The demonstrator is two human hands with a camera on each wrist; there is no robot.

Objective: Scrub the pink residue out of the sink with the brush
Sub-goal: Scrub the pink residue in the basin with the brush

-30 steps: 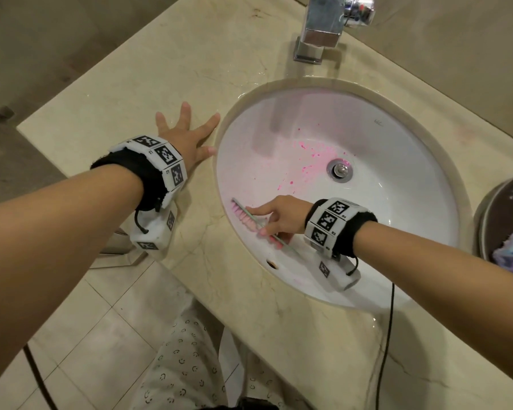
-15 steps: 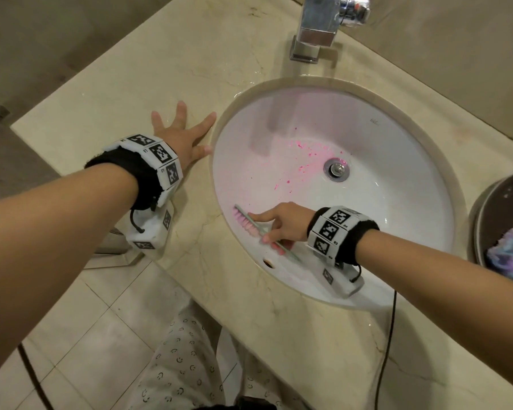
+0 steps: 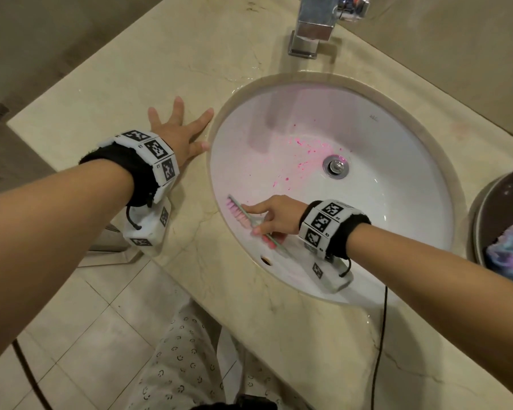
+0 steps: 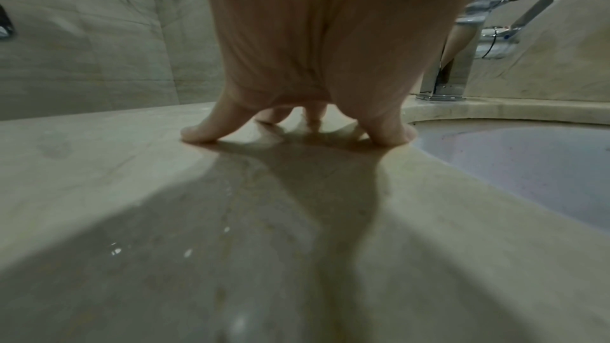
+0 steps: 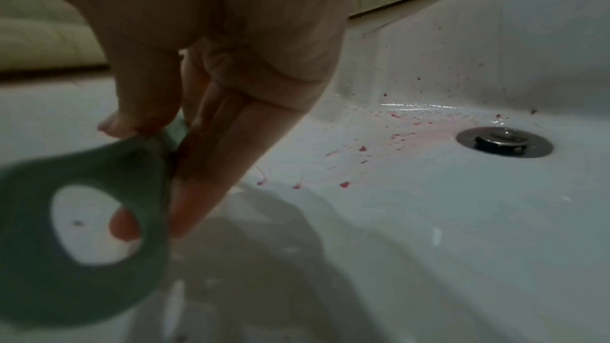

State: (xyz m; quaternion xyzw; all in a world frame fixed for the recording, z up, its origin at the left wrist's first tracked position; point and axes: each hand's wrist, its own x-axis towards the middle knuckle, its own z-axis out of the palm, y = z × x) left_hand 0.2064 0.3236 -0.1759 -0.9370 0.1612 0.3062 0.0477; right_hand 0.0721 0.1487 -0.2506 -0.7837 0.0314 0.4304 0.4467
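A white oval sink point(image 3: 397, 208) is set into the beige counter. Pink residue point(image 3: 302, 155) speckles the bowl left of the metal drain point(image 3: 336, 166), seen also as pink residue point(image 5: 363, 150) beside the drain point(image 5: 504, 142). My right hand point(image 3: 274, 216) grips a green-handled brush point(image 3: 239, 213) with pink bristles, pressed against the sink's near-left wall. The handle's green loop end point(image 5: 82, 223) fills the right wrist view under my right hand point(image 5: 185, 119). My left hand point(image 3: 179, 134) lies flat with spread fingers on the counter left of the sink; its fingertips point(image 4: 198, 133) touch the stone.
A chrome faucet point(image 3: 314, 28) stands behind the sink. A dark bowl point(image 3: 486, 208) holding a blue-purple cloth point(image 3: 510, 250) sits at the right edge. A black cable point(image 3: 379, 335) hangs over the counter's front. Tiled floor lies below left.
The right hand and brush have shifted slightly along the sink's near-left wall. The left hand stays flat on the counter.
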